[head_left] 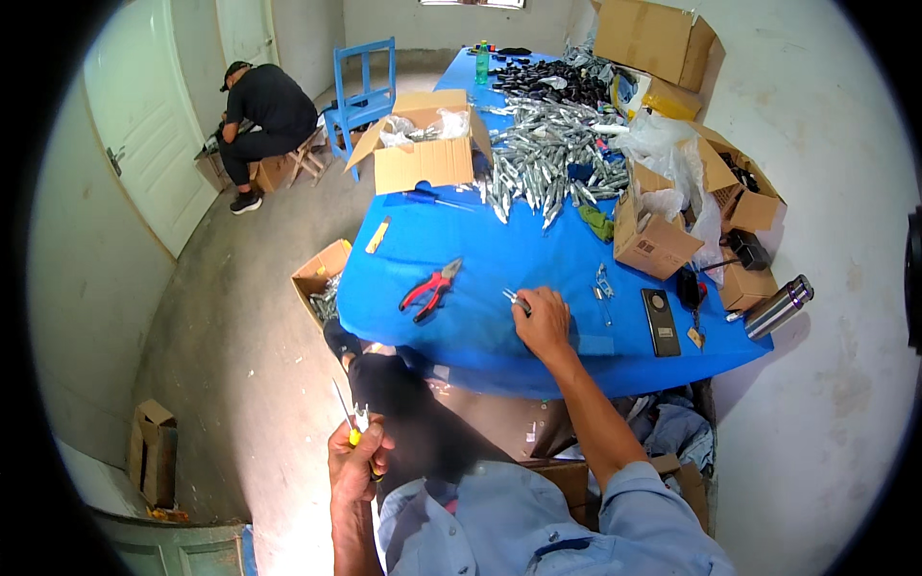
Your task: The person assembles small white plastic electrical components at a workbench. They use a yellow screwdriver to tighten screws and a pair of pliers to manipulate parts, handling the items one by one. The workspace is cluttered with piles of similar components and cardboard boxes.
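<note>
My left hand (357, 459) is raised off the table's near-left side, closed round a screwdriver (354, 437) with a yellow handle and its thin shaft pointing up. A small silvery forked metal part (362, 417) sticks up from the same fingers. Near the table's front edge, my right hand (544, 322) rests on the blue cloth, its fingers closed on a small dark-ended metal piece with prongs (512, 297). To its left lie red-and-black pliers (432, 289). Right of it are a few small metal parts (603, 280).
A blue-covered table (471, 355) carries a large heap of silvery metal parts (547, 149), black pieces (538, 82) and cardboard boxes (423, 173). A phone (661, 322) and a steel flask (779, 307) stand right. Another person (269, 120) sits at far left beside a blue chair (365, 101).
</note>
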A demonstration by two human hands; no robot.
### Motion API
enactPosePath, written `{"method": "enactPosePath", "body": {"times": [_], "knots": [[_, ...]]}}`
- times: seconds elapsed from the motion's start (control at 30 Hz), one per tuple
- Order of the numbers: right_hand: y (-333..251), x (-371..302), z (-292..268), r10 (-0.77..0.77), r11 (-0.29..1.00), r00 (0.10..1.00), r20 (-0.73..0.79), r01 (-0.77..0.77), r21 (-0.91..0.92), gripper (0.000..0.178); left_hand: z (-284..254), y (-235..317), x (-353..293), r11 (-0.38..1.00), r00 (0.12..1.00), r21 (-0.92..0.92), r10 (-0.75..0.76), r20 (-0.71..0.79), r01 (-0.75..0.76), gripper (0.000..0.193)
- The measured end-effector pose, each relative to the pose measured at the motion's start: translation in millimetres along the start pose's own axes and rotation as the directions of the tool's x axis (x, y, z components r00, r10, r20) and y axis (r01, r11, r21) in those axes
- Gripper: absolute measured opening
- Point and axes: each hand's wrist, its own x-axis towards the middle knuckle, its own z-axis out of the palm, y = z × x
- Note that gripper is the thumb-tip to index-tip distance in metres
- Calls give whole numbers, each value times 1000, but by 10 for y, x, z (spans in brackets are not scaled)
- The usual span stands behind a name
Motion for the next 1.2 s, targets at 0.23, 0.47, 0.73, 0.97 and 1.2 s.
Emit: {"method": "enactPosePath", "body": {"times": [0.23, 0.47, 0.73, 0.97, 1.2], "knots": [[-27, -63, -202, -38, 994, 998, -54, 44, 105, 33, 299, 30, 349, 995, 994, 58, -82, 73, 78, 13], [-710, -257, -705, -44, 807, 979, 198, -82, 584, 34, 919, 118, 783, 952, 969, 281, -173, 178, 119, 16], [-575, -279, -559, 8, 496, 952, 306, -269, 825, 32, 1570, -233, 1280, 784, 906, 544, 56, 419, -300, 22], [-206, -196, -600, 265, 124, 828, 494, -538, 834, 18, 1981, -141, 1342, 679, 870, 617, 68, 488, -399, 32], [220, 4, -841, 383, 361, 910, 158, -305, 881, 16, 1882, -158, 1580, 763, 957, 626, -32, 288, -163, 36]]}}
